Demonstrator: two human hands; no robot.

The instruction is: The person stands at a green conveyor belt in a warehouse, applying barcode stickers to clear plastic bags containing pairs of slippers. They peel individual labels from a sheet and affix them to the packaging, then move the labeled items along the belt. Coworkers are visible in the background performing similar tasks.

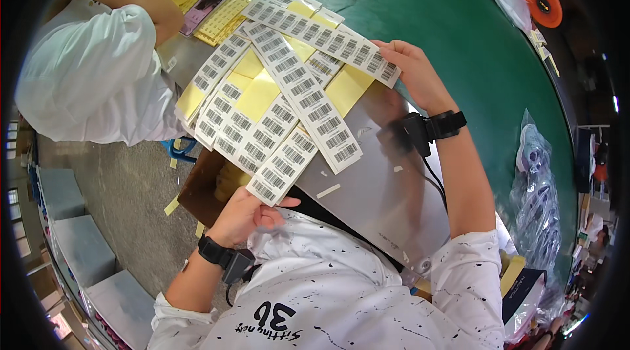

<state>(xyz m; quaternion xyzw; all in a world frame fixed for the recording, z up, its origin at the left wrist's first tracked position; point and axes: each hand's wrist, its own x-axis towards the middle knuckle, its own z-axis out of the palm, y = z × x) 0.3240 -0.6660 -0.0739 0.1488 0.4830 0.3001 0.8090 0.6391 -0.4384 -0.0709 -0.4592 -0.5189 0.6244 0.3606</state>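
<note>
In the head view, our left hand [244, 220] pinches the near end of the lower label strip [283, 165], and our right hand [421, 73] grips the right end of the upper label strip [315, 32]. Both belong to an overlapping spread of label sheets [254, 128] that covers part of a silver panel [377, 173]. Fingertips under the paper are hidden; a co-worker's white sleeve [98, 81] is partly cut off.

Label strips [308, 94] piled ctr/upper ctr, partly over panel [387, 173]. L hand [246, 217] at pile's bottom end, R hand [415, 73] at its R end. Phone [209, 8] beyond pile, upper L; co-worker's sleeve [105, 81] L. Plastic bag [539, 179] far R on table [459, 18].
</note>
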